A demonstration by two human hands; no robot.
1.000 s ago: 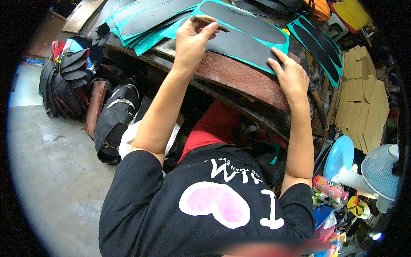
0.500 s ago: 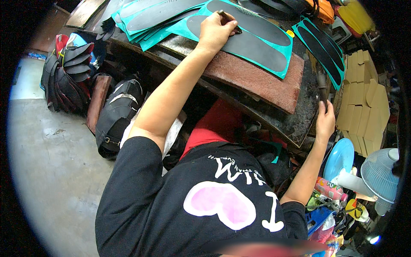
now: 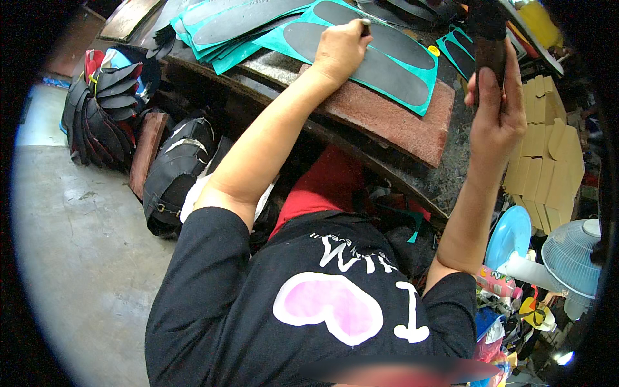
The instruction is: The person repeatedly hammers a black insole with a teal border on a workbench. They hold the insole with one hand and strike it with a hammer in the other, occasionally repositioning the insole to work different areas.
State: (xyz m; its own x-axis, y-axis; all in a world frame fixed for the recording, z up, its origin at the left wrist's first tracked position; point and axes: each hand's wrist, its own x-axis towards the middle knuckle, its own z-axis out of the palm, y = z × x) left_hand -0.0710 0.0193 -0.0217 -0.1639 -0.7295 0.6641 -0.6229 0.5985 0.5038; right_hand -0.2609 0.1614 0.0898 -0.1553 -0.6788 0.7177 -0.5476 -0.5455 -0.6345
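Left hand (image 3: 342, 51) clenched round small tool (image 3: 366, 22) over green-black sheet (image 3: 394, 82); right hand (image 3: 498, 119), farther right, grasping thick dark tool (image 3: 490, 57)

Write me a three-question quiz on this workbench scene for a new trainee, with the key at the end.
1. Multiple choice: under the teal-and-black sheet beneath the left grip, the block is A) bright yellow, B) reddish-brown, C) white.
2. True or false: the right grip holds a dark tool.
3. Compare: which sits lower in the picture, the cardboard boxes or the fan?

Key: 1. B, reddish-brown. 2. True. 3. The fan.
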